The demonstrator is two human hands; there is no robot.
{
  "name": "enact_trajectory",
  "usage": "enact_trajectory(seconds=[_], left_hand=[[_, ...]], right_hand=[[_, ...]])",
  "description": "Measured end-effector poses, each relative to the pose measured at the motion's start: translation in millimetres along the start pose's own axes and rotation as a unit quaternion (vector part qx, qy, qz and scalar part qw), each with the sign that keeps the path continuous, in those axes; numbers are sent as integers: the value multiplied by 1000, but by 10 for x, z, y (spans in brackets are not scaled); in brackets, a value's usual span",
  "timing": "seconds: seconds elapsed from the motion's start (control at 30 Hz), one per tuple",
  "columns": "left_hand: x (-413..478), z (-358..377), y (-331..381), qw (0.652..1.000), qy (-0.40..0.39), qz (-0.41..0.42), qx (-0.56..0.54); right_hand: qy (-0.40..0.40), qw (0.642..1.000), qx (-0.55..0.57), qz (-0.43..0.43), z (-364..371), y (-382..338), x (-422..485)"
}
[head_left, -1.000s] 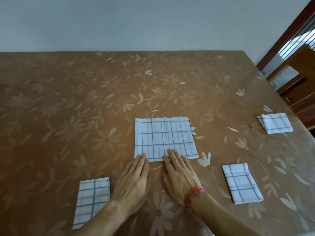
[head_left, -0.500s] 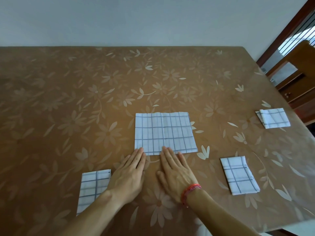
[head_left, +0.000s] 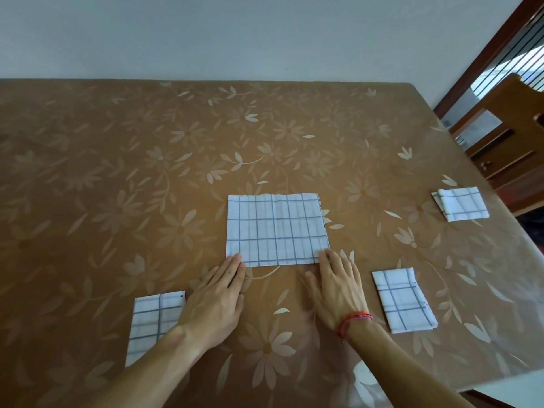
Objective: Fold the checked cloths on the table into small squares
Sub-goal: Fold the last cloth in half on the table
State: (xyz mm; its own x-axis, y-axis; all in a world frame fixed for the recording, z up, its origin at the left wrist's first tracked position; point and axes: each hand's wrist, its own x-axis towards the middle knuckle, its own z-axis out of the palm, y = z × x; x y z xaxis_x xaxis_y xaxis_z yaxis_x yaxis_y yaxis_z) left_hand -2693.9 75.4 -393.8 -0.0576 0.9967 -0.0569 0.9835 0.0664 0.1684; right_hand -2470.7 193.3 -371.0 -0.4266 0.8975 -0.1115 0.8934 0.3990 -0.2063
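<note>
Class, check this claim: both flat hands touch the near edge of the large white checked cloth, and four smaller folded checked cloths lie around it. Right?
Wrong count: the head view shows three smaller folded cloths, not four: near-left cloth, near-right cloth, far-right cloth. The left hand and right hand do touch the near edge of the large white checked cloth.
</note>
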Motion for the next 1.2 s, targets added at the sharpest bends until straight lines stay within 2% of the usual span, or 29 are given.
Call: enact_trajectory(seconds=[0.17, 0.3, 0.43, 0.57, 0.73, 0.87, 1.07, 1.2], left_hand=[[16, -26, 13, 1000, -21, -15, 11], [17, -25, 15, 999, -31, -8, 28], [13, 6, 16, 999, -19, -13, 31], [8, 1, 6, 999, -15, -9, 29], [4, -16, 10, 1000, -20, -10, 19], [-2, -14, 4, 1000, -23, -13, 17], [8, -8, -12, 1000, -19, -12, 3], [-11, 25, -42, 999, -14, -11, -31]], right_hand=[[13, 994, 74, 81, -135, -80, 290], [4, 970, 179, 162, -240, -95, 614], [-23, 925, 284, 251, -419, -112, 866], [-51, 897, 332, 289, -521, -111, 1039], [-82, 840, 420, 333, -535, -94, 1115], [-100, 841, 427, 316, -499, -53, 1107], [-71, 872, 409, 259, -528, -12, 1054], [-54, 876, 405, 257, -537, -6, 961]])
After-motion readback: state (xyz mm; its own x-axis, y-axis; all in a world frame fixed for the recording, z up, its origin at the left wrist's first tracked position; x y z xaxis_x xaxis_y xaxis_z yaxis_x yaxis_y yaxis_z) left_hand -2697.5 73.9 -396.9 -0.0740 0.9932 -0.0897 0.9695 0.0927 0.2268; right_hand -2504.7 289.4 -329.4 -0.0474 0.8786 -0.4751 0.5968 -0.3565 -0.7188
